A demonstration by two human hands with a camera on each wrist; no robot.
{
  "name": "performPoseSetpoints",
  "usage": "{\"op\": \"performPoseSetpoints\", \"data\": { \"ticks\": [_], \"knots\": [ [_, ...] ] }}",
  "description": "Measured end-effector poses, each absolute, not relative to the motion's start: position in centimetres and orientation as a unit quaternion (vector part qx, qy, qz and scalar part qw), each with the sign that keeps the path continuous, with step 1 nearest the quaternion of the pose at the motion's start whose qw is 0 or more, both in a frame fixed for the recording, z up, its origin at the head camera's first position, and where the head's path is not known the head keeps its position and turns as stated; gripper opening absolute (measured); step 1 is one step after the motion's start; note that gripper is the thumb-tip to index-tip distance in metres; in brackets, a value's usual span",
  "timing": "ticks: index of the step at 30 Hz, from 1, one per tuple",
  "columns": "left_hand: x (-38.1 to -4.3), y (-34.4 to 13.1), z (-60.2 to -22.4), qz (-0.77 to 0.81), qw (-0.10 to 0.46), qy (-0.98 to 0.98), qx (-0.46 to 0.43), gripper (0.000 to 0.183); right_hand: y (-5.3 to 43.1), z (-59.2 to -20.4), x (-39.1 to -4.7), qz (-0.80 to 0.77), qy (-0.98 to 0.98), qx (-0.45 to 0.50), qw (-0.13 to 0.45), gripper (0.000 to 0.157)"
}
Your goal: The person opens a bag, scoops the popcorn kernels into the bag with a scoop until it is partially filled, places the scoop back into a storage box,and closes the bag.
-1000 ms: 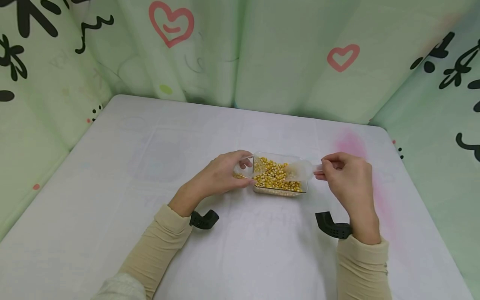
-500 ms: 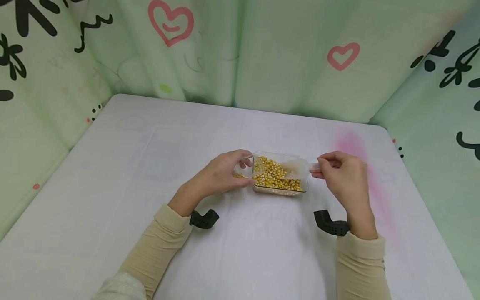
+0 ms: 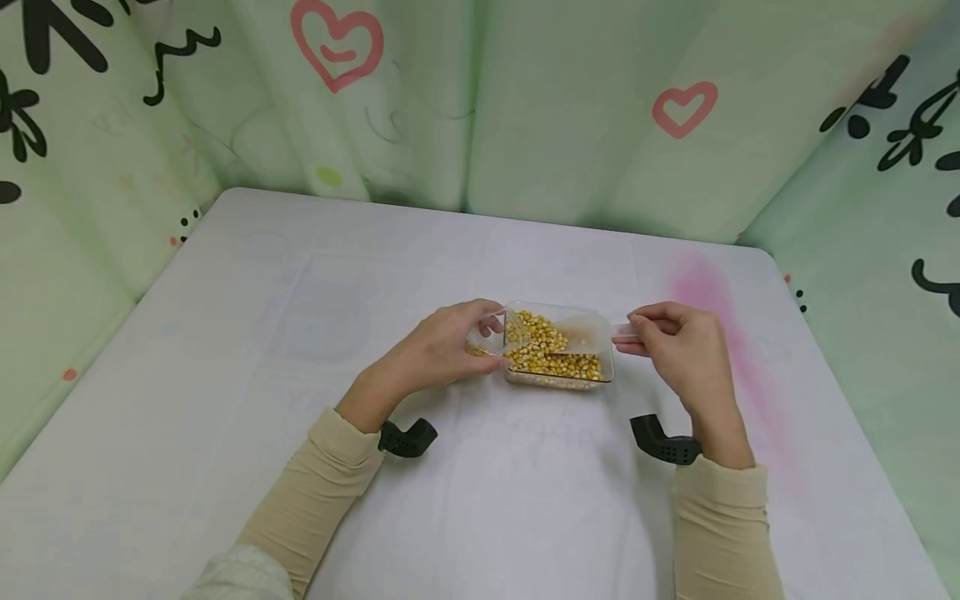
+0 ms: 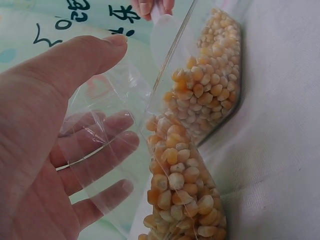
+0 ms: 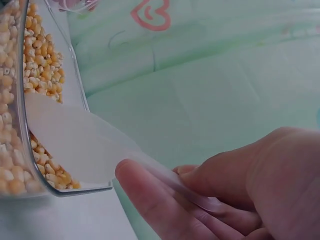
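Observation:
A clear rectangular container [image 3: 557, 383] of yellow corn kernels [image 3: 536, 354] stands on the table. At its left end, my left hand [image 3: 453, 343] holds a crinkled clear plastic bag [image 4: 102, 97], thumb on one side and fingers spread around the other. More kernels fill the bag's lower part, close beside the container in the left wrist view. My right hand [image 3: 686, 346] pinches the handle of a translucent white scoop [image 5: 82, 137] between thumb and fingers. The scoop's blade reaches over the container's right end, its front edge in among the kernels.
A white cloth covers the table [image 3: 375, 517]. Green curtains [image 3: 570, 125] with hearts and black drawings hang along the back and both sides. Each wrist carries a black curved mount [image 3: 408, 438].
My right hand has moved left, and the scoop has slid from the container's right end further in over the kernels. My left hand and the bag have stayed in place.

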State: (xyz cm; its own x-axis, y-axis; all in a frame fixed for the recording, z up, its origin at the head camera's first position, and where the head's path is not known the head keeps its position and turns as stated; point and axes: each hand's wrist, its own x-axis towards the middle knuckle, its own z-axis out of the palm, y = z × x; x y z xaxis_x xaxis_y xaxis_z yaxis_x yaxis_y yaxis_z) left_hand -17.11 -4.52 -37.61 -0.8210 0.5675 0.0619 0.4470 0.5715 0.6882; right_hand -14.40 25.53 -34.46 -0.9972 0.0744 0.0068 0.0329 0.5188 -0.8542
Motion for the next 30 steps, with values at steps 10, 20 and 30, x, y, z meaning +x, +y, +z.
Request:
{"op": "performPoseSetpoints", "data": {
  "ticks": [10, 20, 30],
  "knots": [
    [-17.2, -4.6, -37.7, 0.371, 0.083, 0.881, 0.283, 0.068, 26.0, -35.0, -14.8, 0.544, -0.839, -0.010, -0.016, 0.032],
    [-17.3, -4.7, -37.8, 0.370, 0.083, 0.880, 0.284, 0.066, 26.5, -34.8, -14.4, 0.564, -0.824, 0.006, -0.053, 0.033],
    [-17.2, -4.7, -37.8, 0.371, 0.083, 0.880, 0.284, 0.065, 26.6, -33.7, -13.8, 0.520, -0.851, -0.006, -0.076, 0.037]
  ]
}}
